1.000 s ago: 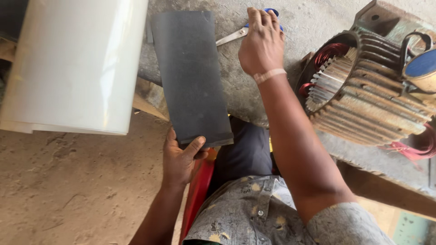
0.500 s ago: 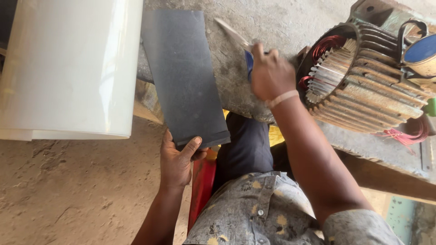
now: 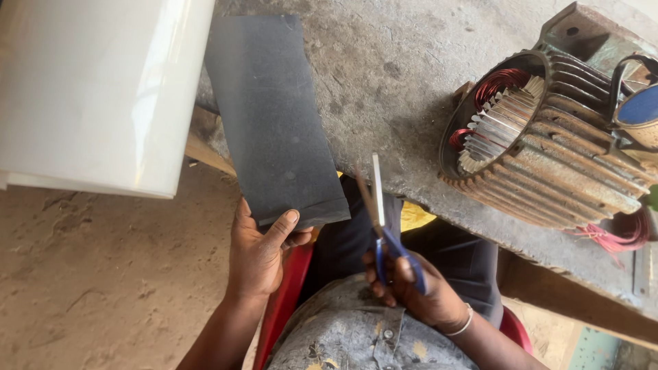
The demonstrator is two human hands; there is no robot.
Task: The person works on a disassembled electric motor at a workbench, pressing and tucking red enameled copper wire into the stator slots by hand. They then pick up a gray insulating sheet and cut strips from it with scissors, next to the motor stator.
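Scissors (image 3: pixel 384 233) now in right hand (image 3: pixel 411 288).

Motor stator (image 3: pixel 548 144) lies beside white roll (image 3: pixel 96 89).

**Dark sheet in one hand, scissors in the other**

The left hand (image 3: pixel 259 255) grips the near end of a long dark grey rectangular sheet (image 3: pixel 274 116), thumb on top, where it overhangs the near edge of the rough grey concrete bench (image 3: pixel 404 75). The right hand (image 3: pixel 411 288) holds blue-handled scissors (image 3: pixel 384 226) with blades parted, pointing up, just beside the sheet. A rusty ribbed motor housing with copper windings (image 3: pixel 548 144) sits at the bench's right end. A white plastic roll (image 3: pixel 96 89) lies at the left.
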